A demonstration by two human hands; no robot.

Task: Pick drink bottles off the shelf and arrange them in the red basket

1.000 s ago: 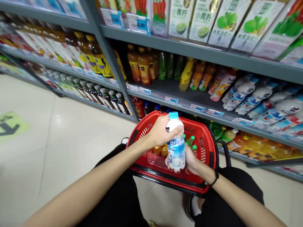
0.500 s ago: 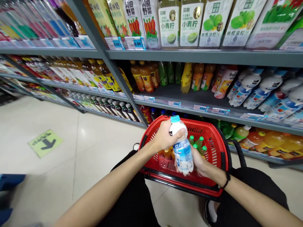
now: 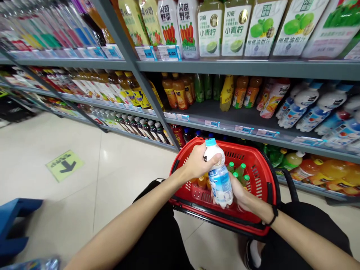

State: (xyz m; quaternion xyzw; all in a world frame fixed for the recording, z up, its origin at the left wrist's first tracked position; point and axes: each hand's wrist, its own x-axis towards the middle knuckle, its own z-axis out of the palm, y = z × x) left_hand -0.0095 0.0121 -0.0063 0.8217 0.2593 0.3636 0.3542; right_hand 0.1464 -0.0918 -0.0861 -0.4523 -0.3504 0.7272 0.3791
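Note:
A white drink bottle (image 3: 220, 176) with a blue cap and blue label is held upright over a red shopping basket (image 3: 263, 187). My left hand (image 3: 198, 162) is wrapped round its upper part, just under the cap. My right hand (image 3: 239, 193) cups its lower part from behind, with a black band on that wrist. Inside the basket stand several green-capped bottles (image 3: 238, 173) and orange bottles (image 3: 201, 182). The basket rests on the floor between my knees.
Grey shelves (image 3: 239, 68) of drinks run ahead: juice cartons on top, orange and green bottles (image 3: 180, 90) in the middle, more white bottles (image 3: 303, 103) at right. A green floor arrow sticker (image 3: 64, 165) lies left. A blue object (image 3: 14, 225) sits at the lower left.
The view has swung up and left, so the basket and bottle sit further right in the picture. Both hands keep the same hold on the bottle. The blue object has come into view.

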